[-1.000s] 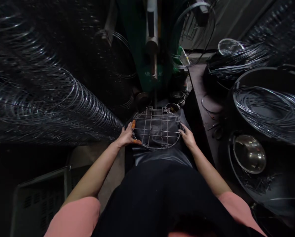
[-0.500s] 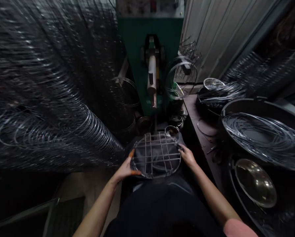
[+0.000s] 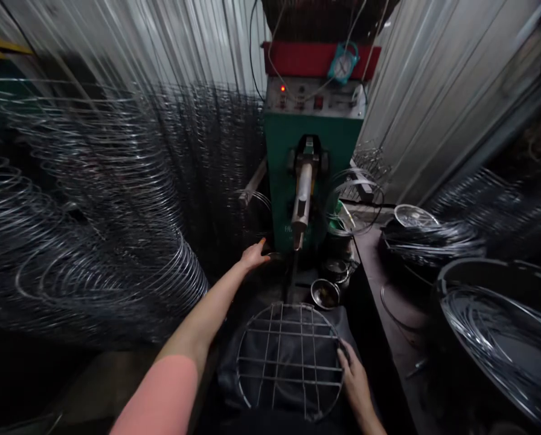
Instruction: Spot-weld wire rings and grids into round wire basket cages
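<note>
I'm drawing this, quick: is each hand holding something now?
Left hand: away from the wire rack; can't tell if it holds anything.
Right hand: closed, holding the wire rack's edge.

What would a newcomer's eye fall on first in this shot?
Probably the green machine at the upper middle, with a small red light glowing near its top. Next, perhaps, the tall stacks of wire rings crowding the left side. Then the round wire rack at the lower middle, gripped at its right by the right hand, while the left hand reaches out in front of the machine.
</note>
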Demonstrator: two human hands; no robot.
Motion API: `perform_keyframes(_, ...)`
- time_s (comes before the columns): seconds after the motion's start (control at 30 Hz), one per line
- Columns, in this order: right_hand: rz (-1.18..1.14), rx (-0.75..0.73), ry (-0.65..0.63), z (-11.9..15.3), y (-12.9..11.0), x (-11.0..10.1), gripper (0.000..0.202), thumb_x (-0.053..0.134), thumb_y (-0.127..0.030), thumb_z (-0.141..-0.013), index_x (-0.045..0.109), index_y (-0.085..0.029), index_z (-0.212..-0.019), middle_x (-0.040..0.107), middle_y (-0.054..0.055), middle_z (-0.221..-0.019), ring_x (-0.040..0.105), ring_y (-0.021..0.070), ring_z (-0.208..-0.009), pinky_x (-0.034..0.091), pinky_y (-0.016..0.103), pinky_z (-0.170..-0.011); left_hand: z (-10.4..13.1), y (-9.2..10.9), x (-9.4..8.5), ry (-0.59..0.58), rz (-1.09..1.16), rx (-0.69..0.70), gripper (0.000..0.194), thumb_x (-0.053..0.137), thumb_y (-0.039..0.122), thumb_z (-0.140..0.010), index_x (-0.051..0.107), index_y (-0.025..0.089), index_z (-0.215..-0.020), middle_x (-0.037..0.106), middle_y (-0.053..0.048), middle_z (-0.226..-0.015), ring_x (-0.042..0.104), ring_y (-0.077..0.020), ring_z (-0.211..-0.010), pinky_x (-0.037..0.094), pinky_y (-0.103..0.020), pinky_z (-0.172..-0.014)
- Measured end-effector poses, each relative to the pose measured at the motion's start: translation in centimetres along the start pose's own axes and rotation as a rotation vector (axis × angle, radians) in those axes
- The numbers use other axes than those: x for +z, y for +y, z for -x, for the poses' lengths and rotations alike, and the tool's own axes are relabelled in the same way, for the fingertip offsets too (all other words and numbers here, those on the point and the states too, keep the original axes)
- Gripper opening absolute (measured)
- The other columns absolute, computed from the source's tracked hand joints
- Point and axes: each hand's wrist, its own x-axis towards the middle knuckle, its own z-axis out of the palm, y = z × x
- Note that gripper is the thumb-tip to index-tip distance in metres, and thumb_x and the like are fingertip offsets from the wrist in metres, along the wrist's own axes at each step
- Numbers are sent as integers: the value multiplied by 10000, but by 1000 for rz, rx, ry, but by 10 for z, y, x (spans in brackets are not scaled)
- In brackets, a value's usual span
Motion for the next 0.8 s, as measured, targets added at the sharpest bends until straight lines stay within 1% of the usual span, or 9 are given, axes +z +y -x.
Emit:
perform_keyframes(0.1, -17, 12, -1, -7, 14, -4, 525, 523, -597, -719, 688, -227, -1054, 662, 89, -1128, 583, 290, -1108, 492, 356, -933, -35, 17, 14, 106, -87, -70, 755, 634, 303, -745, 301, 111, -1395, 491, -232, -1262, 467, -358, -1181, 405, -432, -910)
perform_keyframes(0.2, -21, 19, -23, -19, 30, -6, 537, 561, -624, -674, 705, -235, -1014, 671, 89, -1107, 589, 299, -1096, 501, 342, -917, -38, 21, 28, 168, -139, -101, 596, 599, 264, -764, 424, 105, -1311, 496, -239, -1216, 472, -367, -1142, 411, -444, -867)
perform_keyframes(0.33, -20, 32, -34, -28, 37, -5, 537, 573, -647, -643, 713, -257, -984, 678, 79, -1094, 593, 303, -1088, 512, 334, -900, -4, 15, 39, 262, -194, -42, 391, 490, 302, -846, 534, 140, -1199, 509, -193, -1193, 437, -331, -1147, 363, -445, -916)
perform_keyframes(0.4, -29, 27, -33, -27, 33, -3, 536, 563, -644, -652, 708, -255, -991, 676, 82, -1099, 590, 305, -1093, 506, 341, -909, 20, 12, 38, 317, -207, 7, 347, 451, 362, -873, 578, 169, -1131, 523, -164, -1197, 422, -308, -1161, 322, -434, -970)
perform_keyframes(0.47, -46, 10, -27, -23, 28, 0, 530, 556, -625, -670, 699, -243, -1009, 672, 89, -1108, 588, 304, -1097, 496, 353, -923, 44, 10, 32, 391, -198, 61, 332, 405, 386, -895, 616, 179, -1045, 574, -146, -1117, 458, -286, -1115, 297, -420, -1000)
perform_keyframes(0.57, -68, -34, -18, -16, 17, 4, 496, 537, -574, -718, 681, -226, -1041, 661, 97, -1129, 587, 290, -1101, 487, 361, -933, 76, 13, 11, 503, -165, 133, 323, 370, 370, -909, 640, 195, -935, 619, -117, -913, 529, -265, -967, 267, -437, -1029)
perform_keyframes(0.63, -62, -60, -16, -12, 9, 5, 495, 518, -558, -737, 670, -210, -1055, 660, 107, -1130, 591, 284, -1096, 484, 367, -933, 95, 18, -11, 574, -127, 170, 290, 393, 353, -899, 640, 204, -871, 602, -96, -826, 542, -256, -899, 237, -462, -1051)
perform_keyframes(0.73, -22, -89, -23, -7, -4, 4, 528, 501, -570, -730, 663, -188, -1057, 671, 119, -1098, 605, 284, -1070, 481, 382, -928, 114, 27, -58, 725, 0, 224, 233, 479, 336, -857, 617, 192, -740, 525, -67, -706, 535, -248, -850, 241, -480, -1047)
perform_keyframes(0.8, 9, -113, -35, -5, -11, 3, 538, 494, -577, -725, 661, -185, -1054, 679, 117, -1076, 617, 280, -1045, 482, 387, -916, 120, 33, -96, 849, 92, 221, 182, 542, 323, -823, 610, 175, -741, 486, -56, -685, 528, -263, -889, 273, -487, -1016)
